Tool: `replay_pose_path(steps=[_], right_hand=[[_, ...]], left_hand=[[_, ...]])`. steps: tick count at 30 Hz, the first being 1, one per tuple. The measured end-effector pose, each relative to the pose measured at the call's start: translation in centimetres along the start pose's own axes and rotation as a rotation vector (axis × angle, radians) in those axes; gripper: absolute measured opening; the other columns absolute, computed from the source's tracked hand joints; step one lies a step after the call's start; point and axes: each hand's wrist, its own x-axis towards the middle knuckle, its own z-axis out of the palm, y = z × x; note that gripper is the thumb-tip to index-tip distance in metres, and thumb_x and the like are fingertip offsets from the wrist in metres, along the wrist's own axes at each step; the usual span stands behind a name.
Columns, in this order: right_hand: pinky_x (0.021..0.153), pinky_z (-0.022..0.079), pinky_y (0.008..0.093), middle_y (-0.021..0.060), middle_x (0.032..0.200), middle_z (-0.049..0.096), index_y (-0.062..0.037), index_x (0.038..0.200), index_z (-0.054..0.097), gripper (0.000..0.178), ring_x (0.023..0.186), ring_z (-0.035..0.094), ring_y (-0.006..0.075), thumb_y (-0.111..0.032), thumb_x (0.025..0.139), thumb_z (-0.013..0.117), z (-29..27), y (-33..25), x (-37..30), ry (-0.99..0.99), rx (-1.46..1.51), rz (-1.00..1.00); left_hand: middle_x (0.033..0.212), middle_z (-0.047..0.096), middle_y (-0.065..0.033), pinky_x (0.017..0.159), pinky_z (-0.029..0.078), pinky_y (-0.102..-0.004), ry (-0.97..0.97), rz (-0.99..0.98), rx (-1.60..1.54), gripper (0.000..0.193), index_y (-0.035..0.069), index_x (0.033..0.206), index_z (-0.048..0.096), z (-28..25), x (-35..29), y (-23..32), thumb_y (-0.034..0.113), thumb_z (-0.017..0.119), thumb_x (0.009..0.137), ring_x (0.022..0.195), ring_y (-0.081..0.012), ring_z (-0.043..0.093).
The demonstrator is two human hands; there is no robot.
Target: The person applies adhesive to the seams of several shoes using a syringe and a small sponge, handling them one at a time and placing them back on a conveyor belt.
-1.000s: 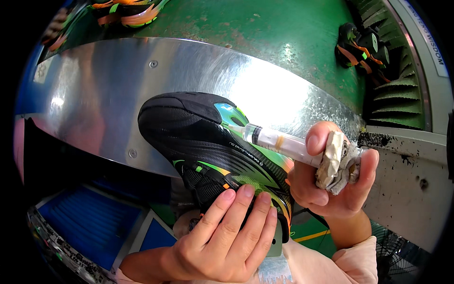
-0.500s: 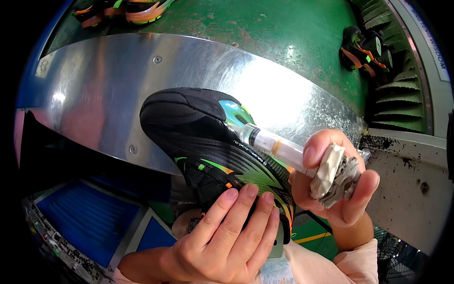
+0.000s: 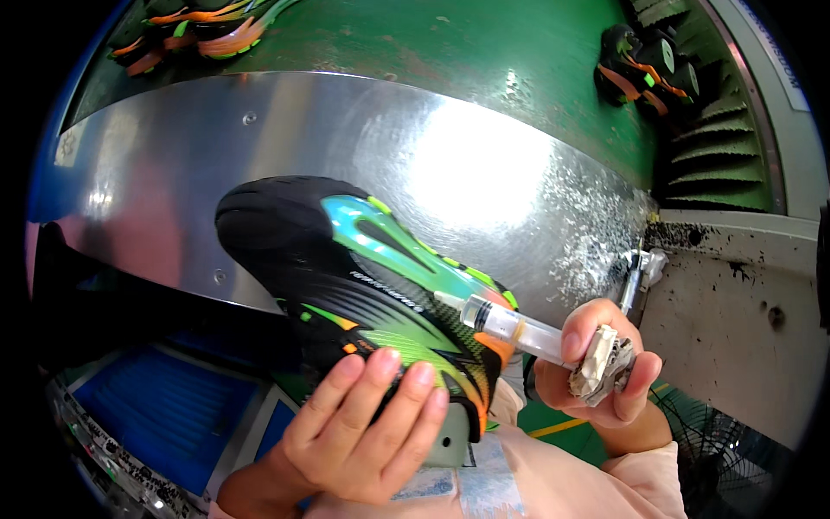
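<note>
A black sports shoe (image 3: 380, 285) with green, orange and iridescent parts lies tilted in front of me, its toe toward the upper left and its sole edge turned up. A grey-green shoe last (image 3: 447, 438) shows at its heel opening. My left hand (image 3: 367, 424) is closed round the shoe's upper from the near side. In my right hand (image 3: 596, 363) is a clear syringe (image 3: 510, 330), its tip close to the midsole edge; whether it touches, I cannot tell. A lump of whitish-grey material (image 3: 603, 366) covers the syringe's rear end in that hand.
A shiny metal ledge (image 3: 346, 130) borders a green conveyor surface (image 3: 484, 43). More shoes (image 3: 203, 30) stand at the far left, others (image 3: 644, 73) beside dark strip curtains (image 3: 718, 164). A second syringe (image 3: 634, 281) rests by the ledge's right end. A blue panel (image 3: 173, 406) is at lower left.
The shoe has rolled, so more of its iridescent midsole shows, and has shifted left. The syringe tip has moved along the midsole edge from the midfoot toward the heel.
</note>
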Motion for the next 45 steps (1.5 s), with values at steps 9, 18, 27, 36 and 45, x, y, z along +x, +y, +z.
replay_pose_path(steps=[9,18,27,36,45], right_hand=[[0.056,0.041,0.0239,0.0067,0.078,0.054,0.0034,0.111,0.048,0.08,0.066,0.052,0.0114,-0.07,0.078,0.049,-1.1,2.2,-3.9,0.043,0.158,-0.029],[0.061,0.046,0.0221,0.0063,0.086,0.056,0.0044,0.112,0.05,0.088,0.071,0.056,0.0093,-0.075,0.075,0.05,-0.4,-1.9,-3.7,0.115,-0.078,0.182],[0.038,0.032,0.02,0.0093,0.074,0.056,0.0099,0.102,0.051,0.082,0.045,0.045,0.0087,-0.069,0.08,0.051,1.7,-6.1,0.2,0.155,-0.317,0.249],[0.04,0.026,0.0182,0.0045,0.073,0.059,0.0012,0.103,0.062,0.044,0.045,0.036,0.0037,-0.04,0.092,0.05,6.8,-9.9,5.6,0.438,-0.607,0.48],[0.052,0.041,0.0211,0.0099,0.093,0.064,-0.001,0.121,0.057,0.035,0.065,0.056,0.0105,-0.008,0.087,0.057,8.5,-9.7,6.4,0.312,-1.129,0.26]], left_hand=[[0.115,0.064,-0.006,0.1,0.042,-0.0446,0.09,-0.03,0.08,0.021,0.014,0.107,0.064,2.0,-2.9,0.4,0.016,0.059,0.087,0.111,-0.0312,0.059],[0.111,0.066,-0.0077,0.095,0.046,-0.046,0.069,-0.022,0.102,0.02,0.013,0.105,0.064,1.6,-2.5,0.5,0.013,0.062,0.085,0.108,-0.0329,0.06],[0.107,0.067,-0.0093,0.093,0.048,-0.0467,0.095,0.033,0.08,0.016,0.009,0.099,0.066,1.9,-1.5,-0.2,0.011,0.061,0.084,0.103,-0.0337,0.063],[0.106,0.065,-0.0185,0.088,0.05,-0.0504,0.104,0.068,0.012,0.016,-0.001,0.095,0.067,1.0,0.3,-1.0,0.002,0.06,0.082,0.103,-0.0413,0.061],[0.105,0.066,-0.0171,0.089,0.049,-0.0509,0.069,0.108,-0.019,0.016,-0.002,0.091,0.069,0.8,0.5,-2.0,0.003,0.061,0.078,0.104,-0.0424,0.06]])
